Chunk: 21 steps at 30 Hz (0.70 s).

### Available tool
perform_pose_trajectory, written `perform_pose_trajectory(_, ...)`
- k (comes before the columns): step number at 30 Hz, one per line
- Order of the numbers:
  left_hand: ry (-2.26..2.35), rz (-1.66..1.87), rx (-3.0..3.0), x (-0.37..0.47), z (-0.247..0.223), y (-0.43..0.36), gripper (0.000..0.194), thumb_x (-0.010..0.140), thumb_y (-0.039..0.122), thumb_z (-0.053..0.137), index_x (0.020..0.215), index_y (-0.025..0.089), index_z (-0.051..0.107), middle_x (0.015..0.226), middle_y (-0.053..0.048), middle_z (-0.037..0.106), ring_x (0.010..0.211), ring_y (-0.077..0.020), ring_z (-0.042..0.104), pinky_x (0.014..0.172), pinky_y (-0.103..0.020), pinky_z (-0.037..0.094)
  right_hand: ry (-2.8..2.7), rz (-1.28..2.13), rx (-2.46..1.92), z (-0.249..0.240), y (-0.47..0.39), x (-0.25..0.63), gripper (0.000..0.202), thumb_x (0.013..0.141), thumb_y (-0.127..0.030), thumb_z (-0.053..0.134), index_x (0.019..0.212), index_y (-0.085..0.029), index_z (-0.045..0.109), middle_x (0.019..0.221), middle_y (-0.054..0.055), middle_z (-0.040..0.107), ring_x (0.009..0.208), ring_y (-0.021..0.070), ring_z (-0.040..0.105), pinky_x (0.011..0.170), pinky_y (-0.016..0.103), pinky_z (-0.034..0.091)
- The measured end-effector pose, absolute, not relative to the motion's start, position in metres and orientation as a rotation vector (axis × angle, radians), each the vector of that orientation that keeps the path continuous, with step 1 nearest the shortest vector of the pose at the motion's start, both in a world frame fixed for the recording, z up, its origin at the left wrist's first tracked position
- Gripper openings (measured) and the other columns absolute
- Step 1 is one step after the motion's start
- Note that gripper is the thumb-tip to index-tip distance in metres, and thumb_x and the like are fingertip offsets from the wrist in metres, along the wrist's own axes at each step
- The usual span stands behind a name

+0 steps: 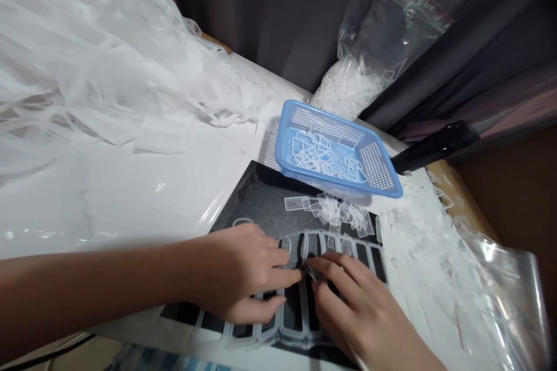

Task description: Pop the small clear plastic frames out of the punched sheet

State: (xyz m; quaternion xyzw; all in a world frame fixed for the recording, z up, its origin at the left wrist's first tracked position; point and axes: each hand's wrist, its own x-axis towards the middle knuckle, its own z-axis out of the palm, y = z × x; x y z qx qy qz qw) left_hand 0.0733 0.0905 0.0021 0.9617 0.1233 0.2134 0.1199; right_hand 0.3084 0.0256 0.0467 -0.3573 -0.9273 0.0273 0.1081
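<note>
Your right hand point(363, 313) pinches a small piece point(310, 272); your left hand point(246, 272), fingers apart, apparently steadies it. The blue basket point(379, 167) sits at one o'clock, likely for easy reach.

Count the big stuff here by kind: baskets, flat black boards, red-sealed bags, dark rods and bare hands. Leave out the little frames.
Blue plastic basket: 1
Flat black board: 1
Clear plastic bag with red seal: 1
Glossy black rod: 1
Bare hands: 2, left hand and right hand
Total: 6
</note>
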Motion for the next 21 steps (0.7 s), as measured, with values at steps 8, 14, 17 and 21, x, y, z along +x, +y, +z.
perform_pose_trajectory(8, 0.338, 0.681, 2.801, 0.074, 0.002, 0.092, 0.027, 0.085, 0.027, 0.055, 0.109, 0.018, 0.064, 0.07, 0.0, 0.058, 0.057, -0.0174, 0.051, 0.046, -0.034, 0.029, -2.623, 0.12, -1.105, 0.042, 0.029, 0.306, 0.017, 0.095, -0.007, 0.046, 0.089, -0.016, 0.059, 0.109, 0.013, 0.067, 0.1, 0.0263, 0.061, 0.083, 0.039, 0.056)
perform_pose_trajectory(14, 0.364, 0.684, 2.821, 0.074, 0.001, 0.093, 0.032, 0.085, 0.029, 0.055, 0.113, 0.015, 0.063, 0.071, -0.001, 0.06, 0.06, -0.0186, 0.052, 0.048, -0.034, 0.031, -2.324, 0.743, -1.199, 0.049, 0.038, 0.307, 0.014, 0.096, -0.01, 0.046, 0.09, -0.019, 0.053, 0.095, 0.006, 0.062, 0.088, 0.0167, 0.062, 0.077, 0.028, 0.053)
perform_pose_trajectory(17, 0.375, 0.679, 2.829, 0.074, 0.0, 0.094, 0.036, 0.086, 0.03, 0.053, 0.117, 0.014, 0.062, 0.072, -0.001, 0.061, 0.06, -0.0188, 0.052, 0.048, -0.035, 0.031, -2.215, 0.885, -1.278, 0.051, 0.039, 0.309, 0.013, 0.097, -0.015, 0.047, 0.087, -0.021, 0.052, 0.094, 0.004, 0.062, 0.085, 0.0149, 0.062, 0.075, 0.026, 0.05)
perform_pose_trajectory(21, 0.392, 0.676, 2.833, 0.074, -0.001, 0.094, 0.037, 0.086, 0.03, 0.052, 0.119, 0.015, 0.061, 0.073, -0.002, 0.061, 0.06, -0.0187, 0.052, 0.05, -0.034, 0.033, -2.135, 0.951, -1.324, 0.048, 0.038, 0.309, 0.013, 0.098, -0.018, 0.049, 0.086, -0.021, 0.051, 0.096, 0.003, 0.061, 0.088, 0.0143, 0.061, 0.078, 0.024, 0.048)
